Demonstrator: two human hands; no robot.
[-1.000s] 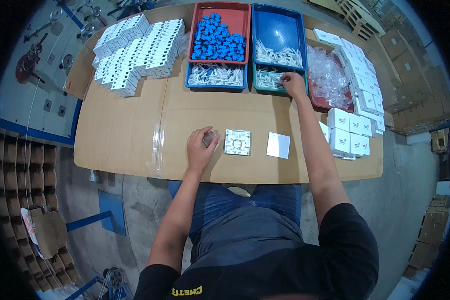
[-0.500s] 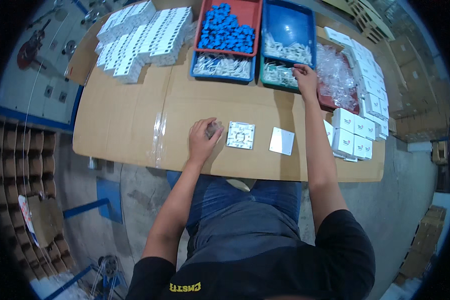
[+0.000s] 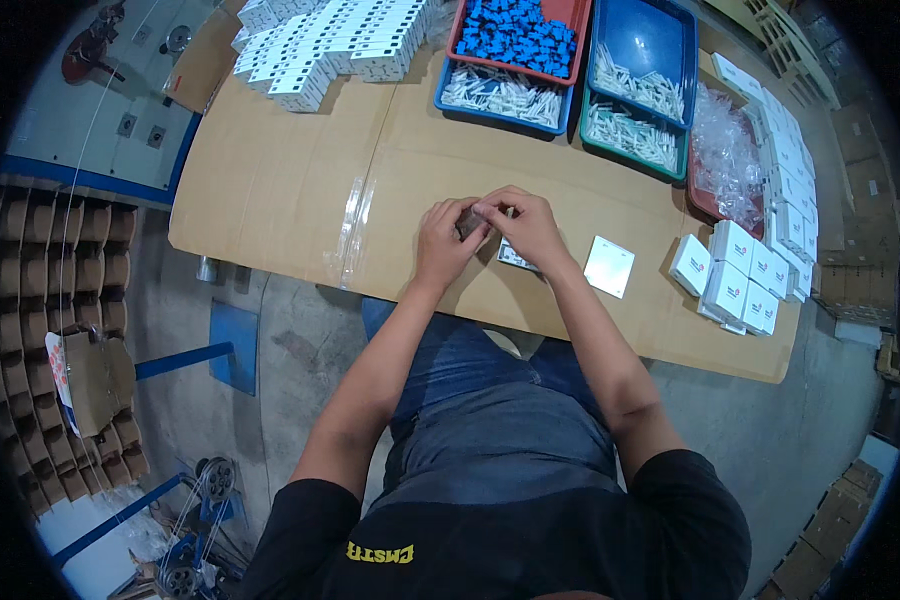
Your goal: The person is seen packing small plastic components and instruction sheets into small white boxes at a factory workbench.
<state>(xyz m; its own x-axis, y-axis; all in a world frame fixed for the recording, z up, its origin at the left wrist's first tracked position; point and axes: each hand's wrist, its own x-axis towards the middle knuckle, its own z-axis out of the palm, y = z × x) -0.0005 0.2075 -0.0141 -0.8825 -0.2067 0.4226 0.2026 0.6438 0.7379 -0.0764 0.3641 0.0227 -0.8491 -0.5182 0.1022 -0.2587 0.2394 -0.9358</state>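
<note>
My left hand (image 3: 445, 243) is closed around a small see-through plastic bag (image 3: 467, 222), crumpled and greyish-brown against the cardboard. Right beside it, my right hand (image 3: 526, 228) has its fingers pinched together at the bag's upper edge. Whatever those fingers hold is too small and covered to make out. Below the right hand and wrist lies a white square electrical housing (image 3: 515, 256), mostly hidden by them. A flat white square cover plate (image 3: 608, 267) rests on the cardboard to the right of my right forearm.
At the back stand a red tray (image 3: 514, 67) of blue pieces, a blue tray (image 3: 438, 100) and a green tray (image 3: 630, 160) of small white parts, and another blue tray (image 3: 642, 35). White boxes (image 3: 735, 275) and clear bags (image 3: 727, 160) are on the right; more boxes (image 3: 340, 50) stack back left.
My right hand has come back from the green tray to meet my left hand at the plastic bag. The whole view has shifted, with the table's back trays now higher and farther right.
</note>
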